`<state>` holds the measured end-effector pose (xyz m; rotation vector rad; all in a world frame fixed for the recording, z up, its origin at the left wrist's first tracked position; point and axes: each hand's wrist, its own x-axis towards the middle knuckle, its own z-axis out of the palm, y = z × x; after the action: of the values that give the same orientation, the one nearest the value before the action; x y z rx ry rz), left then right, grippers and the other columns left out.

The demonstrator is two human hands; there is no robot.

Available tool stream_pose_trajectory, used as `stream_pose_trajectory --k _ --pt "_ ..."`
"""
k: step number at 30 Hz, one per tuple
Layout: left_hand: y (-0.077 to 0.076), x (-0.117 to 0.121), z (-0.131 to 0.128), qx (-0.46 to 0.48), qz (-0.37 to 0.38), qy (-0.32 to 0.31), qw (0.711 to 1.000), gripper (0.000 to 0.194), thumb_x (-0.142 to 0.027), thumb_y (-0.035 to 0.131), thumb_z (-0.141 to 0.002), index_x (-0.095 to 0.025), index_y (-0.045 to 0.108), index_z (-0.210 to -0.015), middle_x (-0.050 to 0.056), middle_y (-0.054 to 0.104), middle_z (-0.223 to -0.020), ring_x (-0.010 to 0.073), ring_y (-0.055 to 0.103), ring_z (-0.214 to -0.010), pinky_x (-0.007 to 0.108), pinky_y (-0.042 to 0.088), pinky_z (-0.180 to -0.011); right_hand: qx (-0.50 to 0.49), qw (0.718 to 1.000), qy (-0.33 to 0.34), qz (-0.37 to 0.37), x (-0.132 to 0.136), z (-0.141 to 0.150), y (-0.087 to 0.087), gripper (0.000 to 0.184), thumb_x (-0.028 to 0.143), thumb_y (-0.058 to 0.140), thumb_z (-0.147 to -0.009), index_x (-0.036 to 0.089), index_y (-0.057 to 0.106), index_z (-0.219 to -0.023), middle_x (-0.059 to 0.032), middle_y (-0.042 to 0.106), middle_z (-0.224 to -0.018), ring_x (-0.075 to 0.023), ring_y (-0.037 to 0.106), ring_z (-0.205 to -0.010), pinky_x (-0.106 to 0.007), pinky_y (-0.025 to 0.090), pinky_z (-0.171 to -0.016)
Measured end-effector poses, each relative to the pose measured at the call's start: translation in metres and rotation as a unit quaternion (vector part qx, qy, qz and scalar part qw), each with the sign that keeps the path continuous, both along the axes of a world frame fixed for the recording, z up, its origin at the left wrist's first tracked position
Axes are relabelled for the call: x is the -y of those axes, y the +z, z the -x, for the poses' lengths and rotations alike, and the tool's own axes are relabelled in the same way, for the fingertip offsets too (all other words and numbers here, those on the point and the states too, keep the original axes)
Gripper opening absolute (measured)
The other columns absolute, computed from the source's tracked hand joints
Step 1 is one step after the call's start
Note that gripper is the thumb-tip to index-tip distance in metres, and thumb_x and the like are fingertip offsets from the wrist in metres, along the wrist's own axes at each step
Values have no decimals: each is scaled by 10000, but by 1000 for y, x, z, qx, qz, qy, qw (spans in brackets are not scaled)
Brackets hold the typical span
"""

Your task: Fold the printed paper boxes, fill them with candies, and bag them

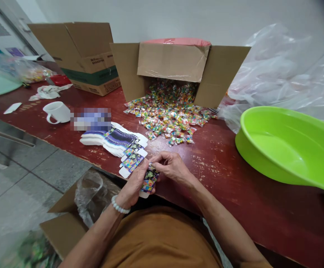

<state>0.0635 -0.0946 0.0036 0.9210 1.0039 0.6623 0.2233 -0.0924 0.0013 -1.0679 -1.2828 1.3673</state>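
Note:
My left hand is wrapped around a small printed carton, dark with colourful pictures, held above the table's front edge. At the carton's upper end, my right hand makes a pinch with thumb and fingers. Whatever lies between those fingertips is too small and covered to name. Just left of the hands, a fanned stack of flat cartons in the same print rests on the table, overlapping toward the back left. Beyond the hands lies a heap of wrapped candies in clear packets, spilling from an open cardboard box.
A green basin stands at the right, beside clear plastic bags. Behind the flat cartons are a white mug and another cardboard box. Below the table's front edge sits an open carton with a plastic bag.

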Motion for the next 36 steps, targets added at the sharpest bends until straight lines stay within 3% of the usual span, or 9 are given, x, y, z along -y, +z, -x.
stream_pose_trajectory --k 5,13,15,17,20,24,28,33,36 --pt "-1 0 -3 29 8 19 999 653 -670 479 -881 -233 520 -1364 16 665 -683 128 589 -410 226 479 -376 -36 998 48 -14 9 3 -2 217 396 653 -844 191 704 -794 -35 689 -1051 -112 605 -706 -219 502 -572" --pt "-3 2 -10 78 47 22 996 543 -490 693 -828 -245 511 -1278 18 688 -848 154 674 -640 256 546 -573 178 975 -88 -100 -9 -26 -23 212 326 570 -911 207 733 -980 -54 711 -976 -179 639 -872 -301 502 -786" --pt "-1 8 -6 91 53 1 994 483 -423 743 -804 -216 552 -1197 58 696 -989 157 671 -767 269 552 -680 293 932 -187 -101 -25 -58 -23 261 313 552 -921 195 704 -1096 -79 685 -1085 -189 628 -914 -314 494 -823" --pt "-3 15 3 83 73 -32 993 434 -380 781 -773 -186 595 -1114 76 685 -1031 149 641 -797 270 538 -717 454 844 -279 -59 -40 -90 -26 321 300 541 -922 193 662 -1199 -116 637 -1164 -217 608 -947 -353 483 -857" --pt "-11 23 29 52 89 -82 991 404 -322 834 -708 -181 620 -1020 30 651 -895 129 594 -735 255 506 -685 509 813 -279 -46 -52 -122 -36 361 285 677 -822 204 678 -1174 -159 597 -1233 -311 546 -1073 -430 445 -904" --pt "-19 12 79 -73 1 -179 981 484 -325 827 -703 -225 634 -1135 17 647 -986 167 593 -882 272 483 -784 496 823 -271 -58 -51 -132 -49 202 211 593 -851 199 706 -1018 -143 665 -1091 -289 560 -1041 -390 426 -904" --pt "-15 -5 112 -157 10 -375 914 383 -358 848 -646 -205 712 -970 1 672 -887 177 595 -833 263 458 -741 448 835 -316 -49 -38 -124 -39 276 286 445 -929 154 643 -1070 -115 691 -915 -238 620 -842 -348 460 -790" --pt "-2 -5 89 -36 25 -265 963 361 -406 683 -835 -211 577 -1120 45 677 -996 163 647 -799 265 463 -722 108 980 -159 -44 -3 -71 3 307 435 515 -902 187 613 -1053 -36 676 -869 -154 607 -742 -265 483 -656" --pt "5 0 59 -3 -32 -193 981 354 -363 616 -887 -208 506 -1186 41 657 -941 143 633 -730 272 485 -705 30 998 -51 -32 14 -29 20 251 403 577 -877 189 634 -996 -5 656 -800 -119 566 -671 -242 459 -631"
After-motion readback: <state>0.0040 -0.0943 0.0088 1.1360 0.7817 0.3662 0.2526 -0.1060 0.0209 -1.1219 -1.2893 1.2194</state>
